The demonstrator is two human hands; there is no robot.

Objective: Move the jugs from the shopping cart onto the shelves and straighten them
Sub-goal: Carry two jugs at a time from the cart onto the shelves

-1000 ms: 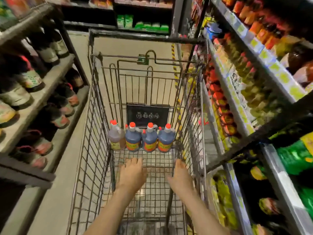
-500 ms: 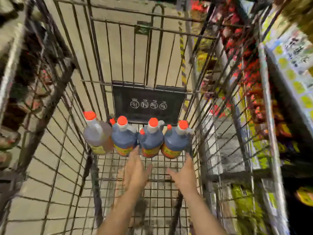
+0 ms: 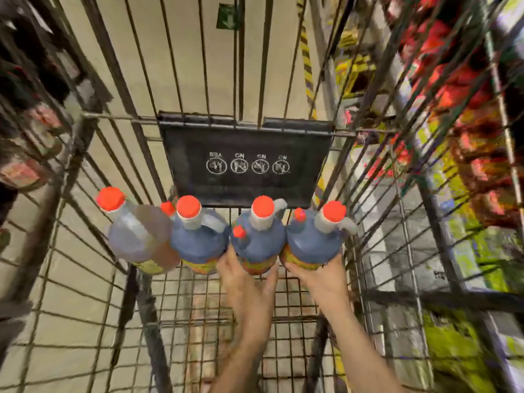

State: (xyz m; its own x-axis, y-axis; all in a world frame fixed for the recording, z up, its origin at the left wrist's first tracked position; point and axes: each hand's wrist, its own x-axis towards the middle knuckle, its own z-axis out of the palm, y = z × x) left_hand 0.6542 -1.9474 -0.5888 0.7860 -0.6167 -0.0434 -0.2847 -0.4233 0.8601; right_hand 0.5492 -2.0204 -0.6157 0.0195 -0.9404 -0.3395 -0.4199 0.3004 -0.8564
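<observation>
Jugs: four plastic jugs with orange-red screw caps, standing upright in one row at the far end of the wire shopping cart (image 3: 85, 279), just below a black plastic placard.
Pale jug: leftmost, translucent plastic jug of brownish liquid (image 3: 139, 236), touching its neighbour.
Second jug: dark blue plastic jug with grey neck and handle (image 3: 198, 239), yellow-and-red label low on the body.
Third jug: dark blue plastic jug, second from the right (image 3: 259, 239), handle turned to the far right.
Fourth jug: dark blue plastic jug at the right end (image 3: 313, 241), close to the right cart wall.
Further caps: small orange-red caps peeping between the front jugs, from containers hidden behind.
Left hand (image 3: 246, 282): grip wrapped round the lower body of the third jug, thumb up its left side, fingers on its right side.
Right hand (image 3: 317, 275): grip cupped round the lower body of the fourth jug, fingers curled along the label.
Forearms: both bare, reaching in from the near edge over the mesh floor.
Placard (image 3: 245, 161): black, four white round pictograms, lettering mirrored.
Shelves: blurred on both sides; dark bottles left (image 3: 19, 171), red and yellow packs right (image 3: 467, 89).
Floor: pale, seen through the bars.
</observation>
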